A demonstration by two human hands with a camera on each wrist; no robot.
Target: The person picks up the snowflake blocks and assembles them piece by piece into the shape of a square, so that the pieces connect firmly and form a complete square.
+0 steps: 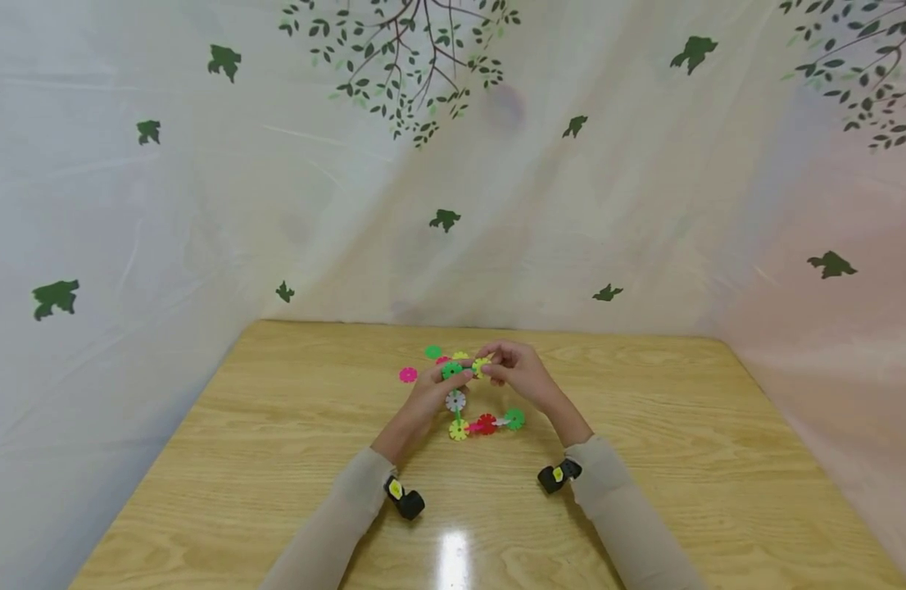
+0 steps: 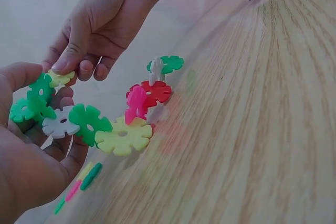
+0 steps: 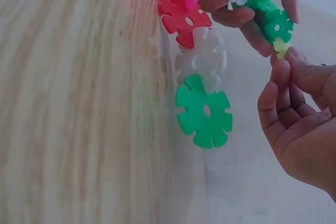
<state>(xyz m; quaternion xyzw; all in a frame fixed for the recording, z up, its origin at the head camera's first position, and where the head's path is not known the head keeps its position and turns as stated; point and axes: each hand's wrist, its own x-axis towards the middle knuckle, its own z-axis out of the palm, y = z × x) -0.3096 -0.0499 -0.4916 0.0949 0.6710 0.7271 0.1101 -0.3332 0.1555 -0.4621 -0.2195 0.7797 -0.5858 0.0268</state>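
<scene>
A chain of slotted plastic flower discs hangs between and below my two hands. My left hand [image 1: 422, 399] grips its upper end, around a green disc [image 1: 451, 370] and the white disc [image 2: 62, 121]. My right hand [image 1: 525, 373] pinches a small yellow disc [image 3: 281, 48] between thumb and forefinger, at the edge of the green disc [image 3: 277, 26]. Lower in the chain come a large yellow disc [image 2: 124, 137], a pink disc [image 2: 136, 104] and a red disc [image 1: 486, 424]. A pale white disc [image 3: 199, 60] and a green disc [image 3: 206, 111] form the far end.
Loose discs lie on the wooden table [image 1: 276, 459] beyond my left hand, among them a pink one [image 1: 408, 374] and a green one [image 1: 433, 351]. A pale cloth [image 1: 364, 246] with leaf and bird prints stands behind the table. Each wrist wears a black camera [image 1: 410, 505].
</scene>
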